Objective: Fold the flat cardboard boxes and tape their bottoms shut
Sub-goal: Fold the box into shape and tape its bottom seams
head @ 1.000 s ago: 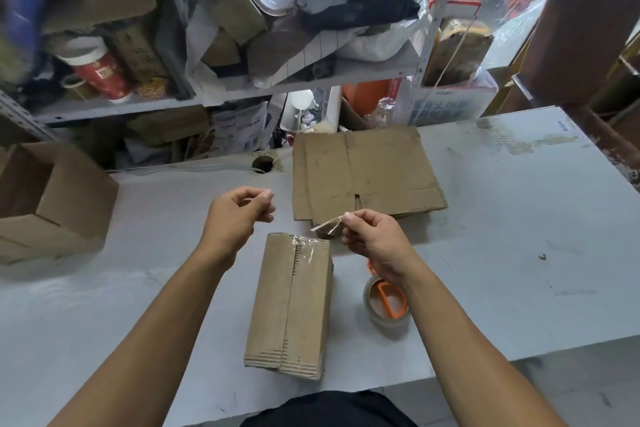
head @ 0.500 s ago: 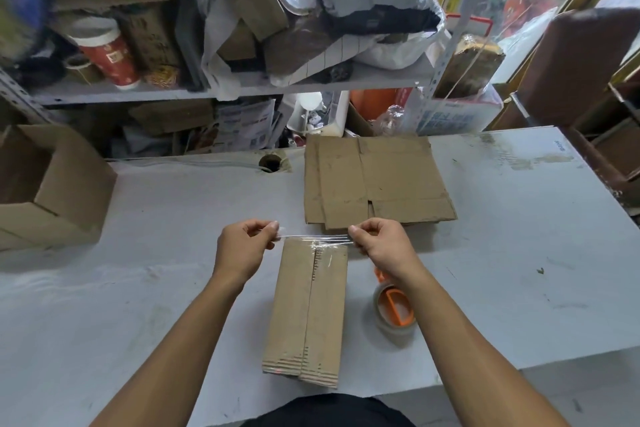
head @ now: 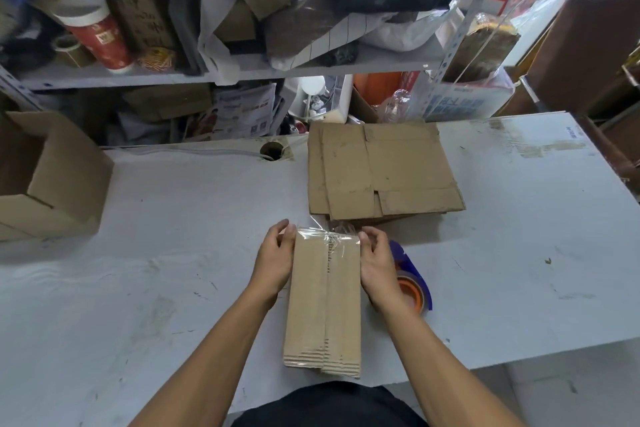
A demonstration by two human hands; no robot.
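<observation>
Tape (head: 320,235), clear and crinkled, lying across the far end of the box (head: 323,302) at the counter's near middle. Bottom flaps folded in, meeting along a ragged centre seam; a first strip seemingly laid along that seam, though glare makes this hard to confirm. Cross strip being pressed down over both far corners. Left hand (head: 275,258) cupping the box's left side, fingers lightly curled against the tape end. Right hand (head: 377,263) likewise on the right side, thumb and fingers bent around the corner. Both hands clamped on the box, holding the strip ends down.

Probably near the end for this one box. Still left: a stack of flat cardboard (head: 381,173) just beyond, unfolded. One finished carton (head: 52,180) lying on its side at far left.

Brown corrugated board, fluting exposed at the near edge, matte and scuffed. Tape dispenser (head: 412,277) beside the right wrist, orange core, blue guard. Counter (head: 156,270) pale grey, smooth, scratched and stained.
</observation>
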